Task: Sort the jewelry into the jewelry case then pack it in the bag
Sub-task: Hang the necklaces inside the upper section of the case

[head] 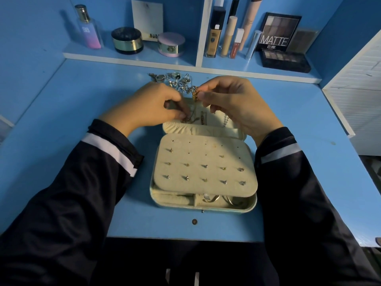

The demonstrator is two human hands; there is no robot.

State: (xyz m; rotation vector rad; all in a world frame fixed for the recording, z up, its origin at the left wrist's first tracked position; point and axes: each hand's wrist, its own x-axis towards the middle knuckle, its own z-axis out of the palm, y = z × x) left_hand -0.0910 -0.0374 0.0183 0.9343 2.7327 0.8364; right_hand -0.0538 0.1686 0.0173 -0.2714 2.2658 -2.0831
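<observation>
- Both hands are up over the far half of the jewelry case [203, 209]; it lies open on the blue desk [82, 104], straight in front of the person
- The right hand [233, 104] is the high one; its fingers [206, 95] are pinched on the top of a gold necklace [195, 95], with a small beaded gold cluster right at the pinch
- The left hand [152, 106] sits lower; its fingers are curled in and pinch the bottom end of the same chain, just above the gathered pocket [185, 129] of the lid
- So the gold necklace hangs between the two hands, over the cream lid lining; a pale beaded strand [225, 120] lies in the lid beside the right hand
- Nearer the person, the earring panel [206, 162] tilts over the base; small studs fill its lower rows, bare holes run along the top row
- Under the panel's near edge, rings and hoops [212, 200] show in the base compartments
- Beyond the hands, a loose pile of silver jewelry [173, 79] rests on the desk, near the shelf [134, 58]
- The shelf holds a perfume bottle [88, 29], round jars, tubes and a palette [276, 32] marked MATTE
</observation>
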